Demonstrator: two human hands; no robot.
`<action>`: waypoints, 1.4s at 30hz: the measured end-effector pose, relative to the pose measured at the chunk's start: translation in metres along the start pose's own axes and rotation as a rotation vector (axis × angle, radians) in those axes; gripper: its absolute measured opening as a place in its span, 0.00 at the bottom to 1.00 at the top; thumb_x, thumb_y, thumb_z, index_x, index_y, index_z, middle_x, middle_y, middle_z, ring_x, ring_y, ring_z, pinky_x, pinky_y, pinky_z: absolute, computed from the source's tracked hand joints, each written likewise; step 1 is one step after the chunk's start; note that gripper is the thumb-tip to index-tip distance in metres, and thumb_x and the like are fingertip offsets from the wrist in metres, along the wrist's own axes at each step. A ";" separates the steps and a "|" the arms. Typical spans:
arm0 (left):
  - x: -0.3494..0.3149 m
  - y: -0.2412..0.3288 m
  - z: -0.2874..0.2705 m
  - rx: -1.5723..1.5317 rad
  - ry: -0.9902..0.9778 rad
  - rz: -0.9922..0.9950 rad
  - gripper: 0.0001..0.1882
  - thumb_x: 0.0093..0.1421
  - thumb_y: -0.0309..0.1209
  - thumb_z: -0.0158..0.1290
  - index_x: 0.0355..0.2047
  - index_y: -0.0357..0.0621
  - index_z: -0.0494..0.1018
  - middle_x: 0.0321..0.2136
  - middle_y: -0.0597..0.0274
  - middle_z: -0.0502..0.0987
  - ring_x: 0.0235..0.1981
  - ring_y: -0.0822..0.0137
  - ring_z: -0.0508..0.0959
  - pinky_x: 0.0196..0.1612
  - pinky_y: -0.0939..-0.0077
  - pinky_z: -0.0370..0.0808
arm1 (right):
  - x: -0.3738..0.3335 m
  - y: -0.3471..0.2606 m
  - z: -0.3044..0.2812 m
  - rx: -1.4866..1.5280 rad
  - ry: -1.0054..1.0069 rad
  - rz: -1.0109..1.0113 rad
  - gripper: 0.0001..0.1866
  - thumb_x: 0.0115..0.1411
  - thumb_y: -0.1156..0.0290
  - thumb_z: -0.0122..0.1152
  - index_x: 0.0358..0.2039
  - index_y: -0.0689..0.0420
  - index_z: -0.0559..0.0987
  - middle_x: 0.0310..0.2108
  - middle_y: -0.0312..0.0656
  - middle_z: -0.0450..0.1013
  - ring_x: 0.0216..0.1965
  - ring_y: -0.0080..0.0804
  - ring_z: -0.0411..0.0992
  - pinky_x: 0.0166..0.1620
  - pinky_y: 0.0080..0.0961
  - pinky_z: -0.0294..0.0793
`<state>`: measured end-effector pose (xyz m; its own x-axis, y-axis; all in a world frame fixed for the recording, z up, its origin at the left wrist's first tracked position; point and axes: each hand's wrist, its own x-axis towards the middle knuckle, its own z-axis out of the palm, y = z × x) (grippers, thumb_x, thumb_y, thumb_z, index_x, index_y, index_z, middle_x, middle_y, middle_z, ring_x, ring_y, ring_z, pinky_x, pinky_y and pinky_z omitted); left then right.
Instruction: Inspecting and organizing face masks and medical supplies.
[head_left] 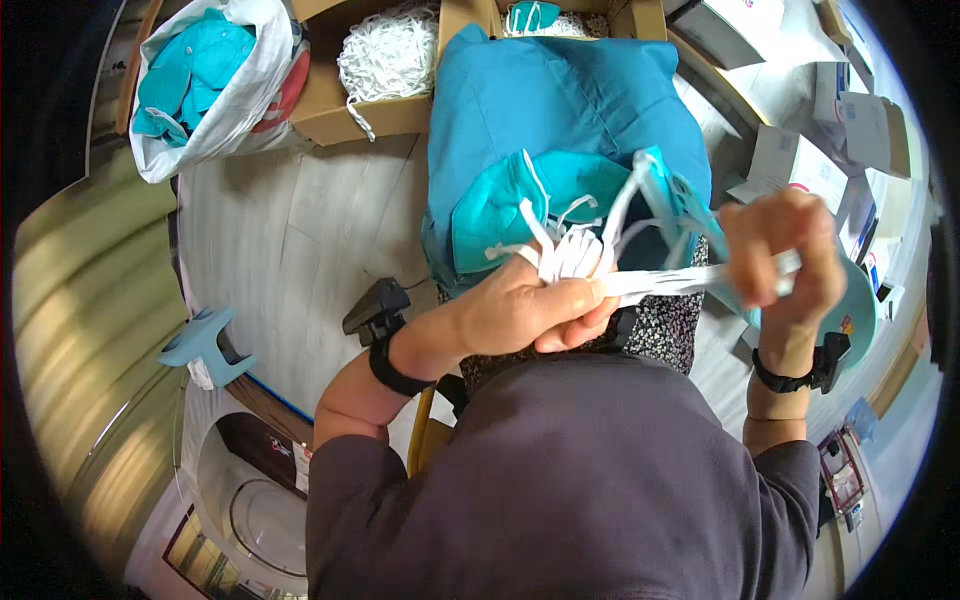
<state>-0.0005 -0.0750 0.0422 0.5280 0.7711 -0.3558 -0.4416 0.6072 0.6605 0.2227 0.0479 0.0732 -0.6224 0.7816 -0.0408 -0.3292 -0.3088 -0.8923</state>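
Observation:
My left hand (540, 305) is closed round a bunch of white elastic straps (660, 285), its thumb pressed on them, with loose loops sticking up above the fingers. The straps stretch rightward to my right hand (785, 255), which is slightly blurred, its fingers curled at their far end. Just beyond my left hand lie teal fabric pieces (490, 215) that look like face masks, some with white straps hanging on them. They rest on a blue cloth (560, 100) spread in front of me.
A white bag (225, 140) of teal pieces stands at the far left. Beside it a cardboard box (390, 118) holds a heap of white straps (390, 55). White boxes (795, 165) crowd the right. A light-blue stool (207, 345) stands left; a pale green round basin (860, 310) sits by my right wrist.

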 end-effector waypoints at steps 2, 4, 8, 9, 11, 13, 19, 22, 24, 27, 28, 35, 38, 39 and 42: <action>0.004 0.005 -0.002 0.049 -0.009 -0.006 0.14 0.68 0.33 0.42 0.26 0.41 0.67 0.15 0.66 0.66 0.13 0.79 0.62 0.15 0.84 0.58 | -0.005 0.010 -0.003 -0.137 -0.096 0.150 0.17 0.67 0.65 0.47 0.21 0.58 0.67 0.14 0.47 0.70 0.10 0.24 0.65 0.15 0.19 0.60; 0.006 0.008 -0.002 0.098 0.005 -0.042 0.12 0.67 0.32 0.43 0.28 0.39 0.69 0.15 0.67 0.66 0.13 0.80 0.62 0.15 0.84 0.58 | 0.002 0.007 0.020 -0.213 0.006 0.296 0.07 0.64 0.73 0.53 0.29 0.61 0.73 0.30 0.45 0.75 0.13 0.17 0.64 0.17 0.15 0.63; 0.005 0.009 -0.003 0.130 -0.013 -0.066 0.09 0.64 0.27 0.45 0.28 0.39 0.72 0.15 0.70 0.67 0.14 0.81 0.64 0.16 0.84 0.60 | 0.007 0.015 0.019 -0.573 -0.163 0.278 0.13 0.56 0.82 0.60 0.43 0.60 0.78 0.41 0.40 0.78 0.21 0.14 0.65 0.22 0.14 0.63; 0.005 0.009 -0.003 0.142 -0.007 -0.066 0.09 0.64 0.28 0.45 0.28 0.40 0.72 0.15 0.70 0.67 0.14 0.81 0.64 0.17 0.83 0.60 | 0.008 0.019 0.018 -0.674 -0.246 0.223 0.15 0.54 0.82 0.61 0.44 0.60 0.79 0.41 0.40 0.78 0.23 0.15 0.66 0.23 0.14 0.62; 0.005 0.008 -0.002 0.167 0.005 -0.065 0.10 0.65 0.28 0.46 0.28 0.40 0.72 0.15 0.71 0.66 0.15 0.81 0.63 0.17 0.83 0.60 | 0.013 0.025 0.018 -0.740 -0.370 0.071 0.17 0.52 0.83 0.63 0.44 0.60 0.80 0.34 0.42 0.76 0.29 0.27 0.69 0.29 0.22 0.66; 0.004 0.009 -0.003 0.156 0.017 -0.077 0.10 0.66 0.29 0.46 0.28 0.40 0.72 0.15 0.72 0.65 0.15 0.82 0.63 0.17 0.83 0.59 | 0.010 0.035 0.011 -0.775 -0.431 -0.011 0.16 0.52 0.83 0.63 0.44 0.61 0.80 0.31 0.43 0.74 0.30 0.33 0.70 0.32 0.26 0.68; 0.007 0.002 -0.001 0.133 -0.002 -0.089 0.11 0.67 0.31 0.47 0.27 0.43 0.71 0.16 0.73 0.65 0.16 0.82 0.63 0.18 0.84 0.60 | 0.010 0.030 0.018 -0.809 -0.346 0.044 0.11 0.54 0.82 0.61 0.39 0.63 0.79 0.31 0.45 0.73 0.32 0.40 0.72 0.34 0.30 0.71; 0.007 0.002 0.000 0.142 -0.020 -0.131 0.11 0.67 0.32 0.47 0.27 0.43 0.70 0.17 0.73 0.65 0.17 0.81 0.62 0.18 0.84 0.60 | 0.010 0.033 0.018 -0.797 -0.384 0.008 0.11 0.53 0.82 0.60 0.39 0.63 0.79 0.34 0.48 0.75 0.35 0.43 0.74 0.37 0.31 0.74; 0.007 0.002 0.000 0.151 -0.032 -0.144 0.12 0.67 0.33 0.47 0.27 0.43 0.70 0.17 0.73 0.64 0.17 0.81 0.62 0.18 0.83 0.60 | 0.008 0.039 0.014 -0.793 -0.425 -0.065 0.11 0.53 0.83 0.59 0.38 0.63 0.79 0.35 0.49 0.76 0.37 0.46 0.76 0.39 0.32 0.75; 0.007 0.000 -0.002 0.156 -0.043 -0.125 0.12 0.68 0.34 0.47 0.28 0.43 0.70 0.17 0.72 0.64 0.17 0.81 0.62 0.18 0.84 0.59 | 0.006 0.048 0.009 -0.753 -0.431 -0.117 0.12 0.52 0.83 0.58 0.38 0.63 0.79 0.36 0.50 0.77 0.35 0.45 0.76 0.39 0.31 0.76; 0.007 -0.001 -0.003 0.146 -0.049 -0.110 0.12 0.68 0.34 0.46 0.28 0.43 0.70 0.17 0.72 0.65 0.16 0.81 0.62 0.18 0.84 0.59 | 0.006 0.049 0.008 -0.748 -0.411 -0.138 0.12 0.51 0.83 0.58 0.38 0.62 0.80 0.35 0.49 0.77 0.32 0.41 0.76 0.37 0.29 0.76; 0.008 -0.003 -0.007 0.019 -0.063 -0.138 0.12 0.70 0.35 0.45 0.31 0.42 0.69 0.21 0.71 0.67 0.17 0.82 0.62 0.19 0.85 0.60 | 0.005 0.032 0.006 -0.677 -0.282 0.041 0.07 0.54 0.81 0.54 0.34 0.60 0.77 0.38 0.40 0.79 0.21 0.12 0.65 0.24 0.14 0.65; 0.009 -0.002 -0.006 0.033 -0.058 -0.126 0.12 0.70 0.35 0.46 0.31 0.42 0.69 0.21 0.70 0.68 0.17 0.81 0.64 0.19 0.86 0.61 | 0.001 0.042 -0.002 -0.358 -0.232 0.211 0.08 0.57 0.79 0.55 0.37 0.60 0.76 0.39 0.37 0.79 0.26 0.10 0.66 0.30 0.14 0.67; 0.009 -0.001 -0.005 0.033 -0.042 -0.127 0.12 0.70 0.35 0.47 0.31 0.42 0.69 0.21 0.69 0.69 0.17 0.81 0.64 0.19 0.86 0.61 | 0.002 0.041 0.000 -0.330 -0.233 0.241 0.08 0.57 0.80 0.55 0.38 0.60 0.76 0.38 0.36 0.78 0.28 0.11 0.67 0.32 0.14 0.68; 0.009 0.000 -0.004 0.047 -0.014 -0.132 0.12 0.69 0.35 0.48 0.31 0.41 0.70 0.21 0.69 0.69 0.17 0.81 0.64 0.19 0.86 0.61 | 0.006 0.036 0.001 -0.341 -0.255 0.298 0.08 0.58 0.80 0.57 0.39 0.61 0.76 0.35 0.34 0.77 0.31 0.14 0.69 0.35 0.16 0.70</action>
<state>0.0015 -0.0672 0.0366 0.5898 0.6821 -0.4323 -0.3335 0.6932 0.6389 0.2063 0.0412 0.0410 -0.8211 0.5167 -0.2423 0.1121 -0.2703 -0.9562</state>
